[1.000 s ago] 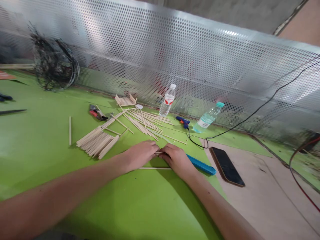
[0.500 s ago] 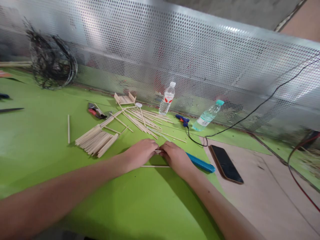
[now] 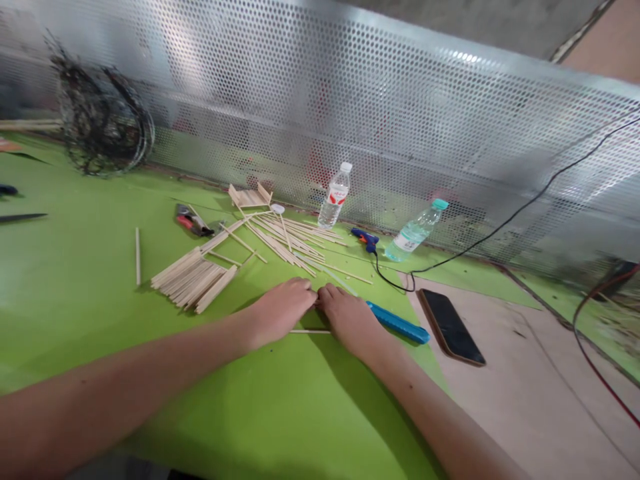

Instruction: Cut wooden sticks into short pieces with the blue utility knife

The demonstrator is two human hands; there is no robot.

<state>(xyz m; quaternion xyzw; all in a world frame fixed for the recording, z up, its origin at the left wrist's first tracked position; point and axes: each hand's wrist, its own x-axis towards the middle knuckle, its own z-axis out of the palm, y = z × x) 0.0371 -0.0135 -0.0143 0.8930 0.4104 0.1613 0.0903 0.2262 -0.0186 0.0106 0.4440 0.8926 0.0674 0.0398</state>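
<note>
1. Just below frame centre: thin pale wooden stick (image 3: 310,331) lies crosswise on the bright-green surface (image 3: 250,407), nearer than the fingertips; hand contact unclear.
2. Frame centre: left hand (image 3: 285,307) and right hand (image 3: 347,315) nearly meet. Technique (judgement): light, even fingertip pressure, heels of both hands braced, should keep slender wood from slipping or snapping.
3. Pose: forearms converge from lower left and lower right; backs up, fingers curled inward. Fingertips hidden; cannot tell whether either grips anything.
4. Beyond, left of centre: flat bundle of pale wooden sticks (image 3: 193,281), well apart from the fingers.
</note>
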